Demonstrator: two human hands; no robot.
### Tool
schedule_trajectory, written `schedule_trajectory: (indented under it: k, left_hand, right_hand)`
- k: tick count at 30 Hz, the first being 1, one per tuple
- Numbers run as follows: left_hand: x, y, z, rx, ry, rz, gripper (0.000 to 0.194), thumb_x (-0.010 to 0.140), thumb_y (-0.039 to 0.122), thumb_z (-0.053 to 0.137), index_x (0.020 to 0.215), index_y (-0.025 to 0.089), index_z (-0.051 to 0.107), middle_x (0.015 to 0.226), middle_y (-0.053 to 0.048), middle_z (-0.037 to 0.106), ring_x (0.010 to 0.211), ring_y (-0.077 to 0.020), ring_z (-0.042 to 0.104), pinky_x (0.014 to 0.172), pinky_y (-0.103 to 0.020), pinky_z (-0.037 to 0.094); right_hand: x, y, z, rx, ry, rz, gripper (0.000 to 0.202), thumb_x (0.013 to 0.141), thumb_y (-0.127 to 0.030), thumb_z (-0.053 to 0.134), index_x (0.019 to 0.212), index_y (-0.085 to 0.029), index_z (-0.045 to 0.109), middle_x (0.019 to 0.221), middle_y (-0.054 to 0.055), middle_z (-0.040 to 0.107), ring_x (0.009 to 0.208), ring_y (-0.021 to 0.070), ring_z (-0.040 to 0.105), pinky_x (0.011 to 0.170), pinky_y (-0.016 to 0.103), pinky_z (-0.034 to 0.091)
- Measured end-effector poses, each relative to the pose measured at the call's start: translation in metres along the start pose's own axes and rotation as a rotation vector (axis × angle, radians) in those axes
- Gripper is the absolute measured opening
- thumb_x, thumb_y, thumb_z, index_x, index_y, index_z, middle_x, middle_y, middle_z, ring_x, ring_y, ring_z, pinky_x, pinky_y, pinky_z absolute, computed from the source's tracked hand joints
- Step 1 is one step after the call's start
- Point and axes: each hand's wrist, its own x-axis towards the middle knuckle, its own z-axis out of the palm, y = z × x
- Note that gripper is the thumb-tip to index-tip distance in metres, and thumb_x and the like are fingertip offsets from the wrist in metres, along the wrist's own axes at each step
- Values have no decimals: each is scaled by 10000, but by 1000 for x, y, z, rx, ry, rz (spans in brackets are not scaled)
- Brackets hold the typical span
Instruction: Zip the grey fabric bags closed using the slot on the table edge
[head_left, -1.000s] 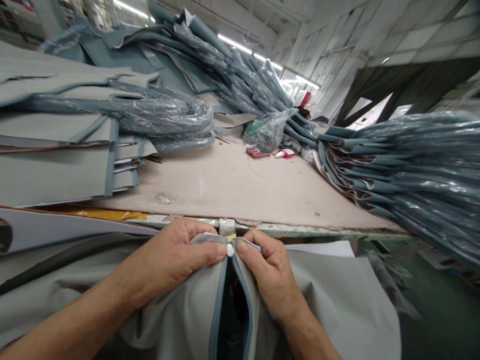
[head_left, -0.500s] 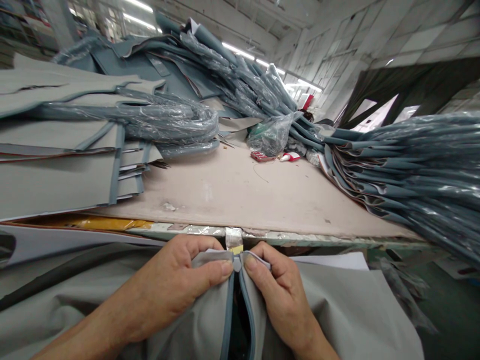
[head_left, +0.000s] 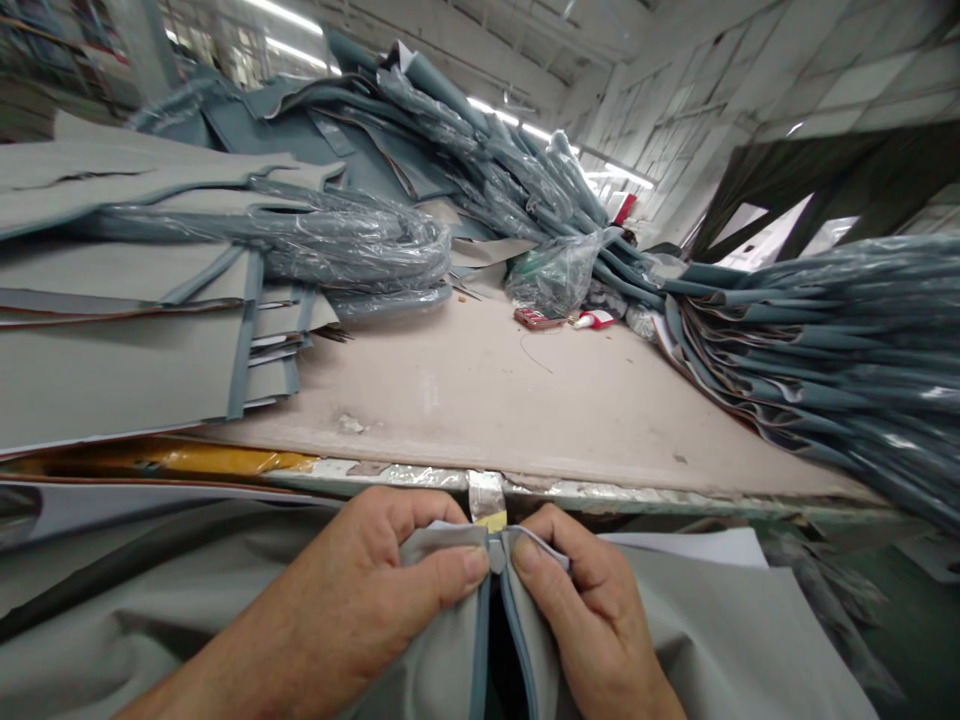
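Observation:
A large piece of grey fabric (head_left: pixel 720 640) with blue-trimmed edges lies below the table edge. My left hand (head_left: pixel 390 580) pinches one trimmed edge between thumb and fingers. Opposite it, my right hand (head_left: pixel 592 600) is closed in a pinch on the other edge. The two edges meet closely at the thumbs, by a small pale tab (head_left: pixel 496 553), and part into a dark gap lower down. Just beyond the fingertips, a shiny metal strip (head_left: pixel 487 494) with a yellow piece at its lower end hangs from the table edge. What joins the edges there is too small to make out.
Beyond the hands is a pale tabletop (head_left: pixel 450 400) with a worn front edge. Stacked grey panels (head_left: pixel 127 360) stand left, plastic-wrapped blue-grey bundles (head_left: pixel 840 340) right. Towards the back lie a clear plastic bag (head_left: pixel 555 275), a red box (head_left: pixel 536 319) and a small red-and-white bottle (head_left: pixel 594 319).
The view has shifted slightly, so hands, fabric and table sit a little lower and further right. Both hands keep the same pinch on the fabric edges.

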Motion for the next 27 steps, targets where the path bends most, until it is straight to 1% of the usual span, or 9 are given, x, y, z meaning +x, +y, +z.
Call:
schedule_trajectory:
  k: [7, 10, 13, 17, 20, 23, 27]
  left_hand:
    - [-1, -1, -1, 16, -15, 19, 285, 863, 452, 625, 790, 176, 616, 700, 36, 472, 662, -126, 377, 612, -241, 312]
    - [-3, -2, 1, 57, 21, 58, 295, 882, 449, 604, 795, 168, 627, 699, 35, 478, 663, -127, 381, 633, -241, 333]
    - [-3, -1, 3, 87, 53, 96, 284, 887, 431, 597, 802, 164, 644, 718, 24, 517, 684, -136, 411, 640, -241, 346]
    - [-2, -1, 4, 58, 37, 94, 272, 894, 419, 591, 817, 164, 643, 713, 32, 501, 678, -131, 400, 631, -239, 337]
    - [-4, -4, 4, 84, 38, 117, 266, 911, 417, 587, 830, 170, 648, 726, 33, 513, 696, -132, 419, 656, -237, 344]
    - [-7, -7, 4, 126, 53, 132, 291, 926, 442, 584, 837, 178, 667, 742, 23, 552, 720, -143, 465, 669, -235, 362]
    - [-8, -7, 3, 133, 64, 140, 321, 931, 477, 587, 852, 188, 702, 763, 12, 605, 736, -153, 507, 676, -228, 392]
  right_hand:
    - [2, -4, -3, -111, 6, -96, 381, 1028, -440, 503, 780, -175, 617, 664, -21, 530, 603, 118, 481, 564, 227, 362]
    - [1, -2, -2, -102, 3, -96, 387, 1029, -449, 499, 794, -171, 629, 664, -18, 530, 603, 121, 481, 566, 230, 369]
    - [0, 1, -1, -101, 8, -95, 389, 1030, -454, 501, 803, -167, 636, 666, -17, 531, 607, 121, 484, 572, 230, 371]
    - [-1, 2, 0, -112, 11, -101, 386, 1027, -451, 502, 803, -169, 640, 667, -19, 535, 613, 122, 499, 580, 229, 378]
    - [-2, 0, 2, -138, 43, -116, 375, 1025, -438, 500, 799, -175, 645, 668, -17, 554, 614, 123, 514, 580, 232, 378]
    - [-5, 1, 5, -183, 104, -142, 368, 1022, -425, 494, 784, -186, 640, 674, -11, 575, 630, 131, 530, 598, 246, 382]
    - [-8, 6, 9, -237, 175, -192, 307, 1014, -379, 511, 799, -200, 637, 693, -4, 596, 658, 144, 551, 626, 266, 389]
